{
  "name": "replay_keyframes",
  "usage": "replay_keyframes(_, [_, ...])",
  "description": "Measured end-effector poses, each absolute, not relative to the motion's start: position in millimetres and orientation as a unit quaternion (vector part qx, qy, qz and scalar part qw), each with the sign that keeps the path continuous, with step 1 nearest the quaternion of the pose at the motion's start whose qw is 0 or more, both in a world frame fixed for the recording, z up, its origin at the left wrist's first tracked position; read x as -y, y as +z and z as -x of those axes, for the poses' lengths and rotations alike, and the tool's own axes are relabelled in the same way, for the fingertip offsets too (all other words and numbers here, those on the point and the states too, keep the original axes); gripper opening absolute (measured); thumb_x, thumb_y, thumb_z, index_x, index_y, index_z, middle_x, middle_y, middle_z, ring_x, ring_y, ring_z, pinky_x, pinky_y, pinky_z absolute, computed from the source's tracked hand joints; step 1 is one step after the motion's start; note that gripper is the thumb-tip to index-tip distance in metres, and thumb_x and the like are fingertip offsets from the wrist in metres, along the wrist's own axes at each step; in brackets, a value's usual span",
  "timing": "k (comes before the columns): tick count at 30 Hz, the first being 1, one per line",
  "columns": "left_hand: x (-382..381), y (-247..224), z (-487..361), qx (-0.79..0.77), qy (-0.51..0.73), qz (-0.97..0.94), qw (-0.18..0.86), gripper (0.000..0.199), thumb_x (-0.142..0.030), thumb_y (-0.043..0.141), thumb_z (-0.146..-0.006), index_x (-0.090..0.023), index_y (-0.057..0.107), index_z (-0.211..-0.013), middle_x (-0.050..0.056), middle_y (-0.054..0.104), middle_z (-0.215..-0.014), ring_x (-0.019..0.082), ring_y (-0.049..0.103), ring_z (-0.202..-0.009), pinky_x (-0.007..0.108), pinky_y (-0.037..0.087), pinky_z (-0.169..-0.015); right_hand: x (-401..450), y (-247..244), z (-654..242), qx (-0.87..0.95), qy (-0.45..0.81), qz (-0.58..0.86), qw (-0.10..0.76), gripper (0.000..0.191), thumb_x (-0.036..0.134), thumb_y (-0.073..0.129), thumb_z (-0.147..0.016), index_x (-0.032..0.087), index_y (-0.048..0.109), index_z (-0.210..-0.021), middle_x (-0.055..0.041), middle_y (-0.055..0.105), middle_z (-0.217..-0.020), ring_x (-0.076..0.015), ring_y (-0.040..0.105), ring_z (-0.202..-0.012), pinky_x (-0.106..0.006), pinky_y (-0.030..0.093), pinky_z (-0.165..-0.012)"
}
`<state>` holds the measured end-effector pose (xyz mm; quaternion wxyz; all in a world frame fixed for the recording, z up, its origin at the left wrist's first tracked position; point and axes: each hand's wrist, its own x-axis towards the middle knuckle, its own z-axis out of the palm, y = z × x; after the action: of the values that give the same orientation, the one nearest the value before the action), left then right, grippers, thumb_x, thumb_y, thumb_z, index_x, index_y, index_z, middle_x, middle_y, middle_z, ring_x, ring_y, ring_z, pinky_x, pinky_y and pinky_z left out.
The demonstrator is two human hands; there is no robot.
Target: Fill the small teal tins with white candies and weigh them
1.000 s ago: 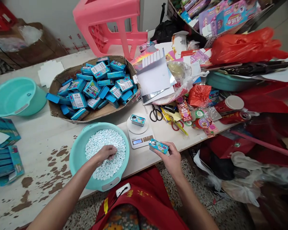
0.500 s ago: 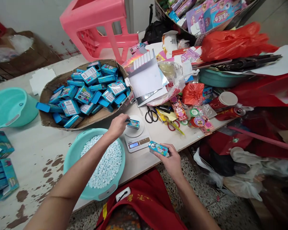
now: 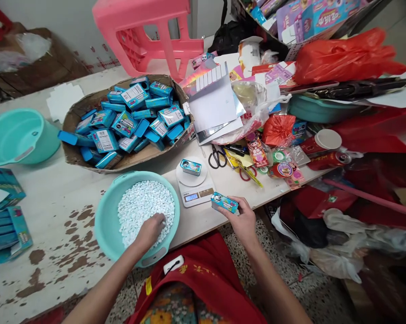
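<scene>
Head view: dips the left hand [image 3: 151, 228] into a round mint-green plastic basin [image 3: 103, 227], onto a bed of small white rounded pellets [image 3: 140, 202], with fingers bunched and pointing down. Cannot tell about any pellet caught between the fingertips. Holds a small blue rectangular tin [image 3: 224, 204] in the right hand [image 3: 242, 220], pinched between thumb and fingers over a pale, brown-stained tabletop [image 3: 66, 184] near its front edge, top face up, with white pieces visible through the hole at the left end. Shows a matching printed blue tin [image 3: 191, 167] lying on the round plate of a white plastic digital scale [image 3: 196, 183], right of the basin and farther back than the held tin. Includes a lit display, too small to read for certain. Beyond the basin, shows a low oval brown cardboard carton [image 3: 78, 161] heaped with blue tins [image 3: 125, 123]; behind that, a pink plastic stool [image 3: 142, 13]. At far left, shows another mint-green plastic basin [image 3: 47, 144] and, nearer, blue cardboard boxes [image 3: 22, 234]. Just right of the scale, shows black loop-handled scissors [image 3: 217, 153].
</scene>
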<state>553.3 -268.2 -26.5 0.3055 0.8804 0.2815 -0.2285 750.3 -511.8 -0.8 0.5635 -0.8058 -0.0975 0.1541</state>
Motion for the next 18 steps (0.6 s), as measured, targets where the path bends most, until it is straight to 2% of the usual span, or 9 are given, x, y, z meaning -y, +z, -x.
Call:
replay_keyframes(2, [262,-24,-546,-0.343,-0.194,-0.828,0.398,0.009,-0.025,0.053,-0.076,-0.020,0.058,-0.081,0.003,0.061,-0.078,0.019,0.057,-0.076,0.028,0.041,-0.071,509,-1,-749,0.105,0.151,0.805,0.564,0.036,0.039,0.075,-0.067,0.020,0.063,-0.096,-0.0039,0.060,-0.094,-0.0199,0.059,-0.086,-0.035,0.048,-0.077])
replay_keyframes(5, [244,-18,-542,-0.436,-0.138,-0.667,0.589,0.022,-0.037,0.061,-0.072,-0.019,0.056,-0.084,0.000,0.056,-0.069,0.015,0.054,-0.063,0.026,0.041,-0.059,506,-1,-746,0.113,0.155,0.802,0.565,0.036,0.039,0.075,-0.068,0.020,0.063,-0.096,-0.0043,0.060,-0.094,-0.0202,0.059,-0.086,-0.036,0.049,-0.077])
replay_keyframes(7, [236,-12,-544,-0.456,-0.114,-0.563,0.680,0.031,-0.042,0.063,-0.071,-0.018,0.055,-0.088,0.001,0.058,-0.073,0.013,0.054,-0.061,0.024,0.040,-0.055,504,-1,-745,0.118,0.158,0.801,0.565,0.036,0.039,0.074,-0.068,0.019,0.063,-0.096,-0.0046,0.060,-0.094,-0.0202,0.059,-0.086,-0.037,0.049,-0.077])
replay_keyframes(9, [231,-4,-554,-0.449,-0.113,-0.535,0.706,0.035,-0.045,0.065,-0.069,-0.017,0.056,-0.089,0.004,0.061,-0.081,0.012,0.055,-0.063,0.023,0.040,-0.055,504,-1,-745,0.120,0.156,0.801,0.565,0.037,0.039,0.075,-0.067,0.019,0.064,-0.096,-0.0046,0.061,-0.093,-0.0202,0.059,-0.085,-0.037,0.049,-0.077])
replay_keyframes(13, [224,21,-606,-0.367,-0.144,-0.673,0.625,0.030,-0.044,0.060,-0.073,-0.015,0.059,-0.081,0.003,0.061,-0.072,0.013,0.054,-0.062,0.025,0.042,-0.058,505,-2,-746,0.119,0.160,0.799,0.568,0.036,0.039,0.075,-0.067,0.020,0.064,-0.096,-0.0042,0.061,-0.092,-0.0198,0.059,-0.085,-0.036,0.049,-0.077])
replay_keyframes(15, [220,34,-644,-0.307,-0.143,-0.765,0.549,0.024,-0.038,0.055,-0.076,-0.016,0.061,-0.083,0.002,0.060,-0.068,0.014,0.055,-0.062,0.026,0.042,-0.059,506,-2,-747,0.116,0.164,0.797,0.569,0.035,0.038,0.075,-0.068,0.020,0.063,-0.096,-0.0041,0.060,-0.093,-0.0198,0.059,-0.085,-0.036,0.049,-0.078])
replay_keyframes(18, [216,45,-701,-0.229,-0.113,-0.882,0.396,0.017,-0.024,0.051,-0.075,-0.018,0.062,-0.087,0.002,0.063,-0.076,0.016,0.056,-0.068,0.027,0.041,-0.062,508,-1,-749,0.114,0.164,0.797,0.570,0.035,0.038,0.074,-0.068,0.020,0.063,-0.097,-0.0042,0.061,-0.094,-0.0203,0.059,-0.087,-0.036,0.048,-0.079])
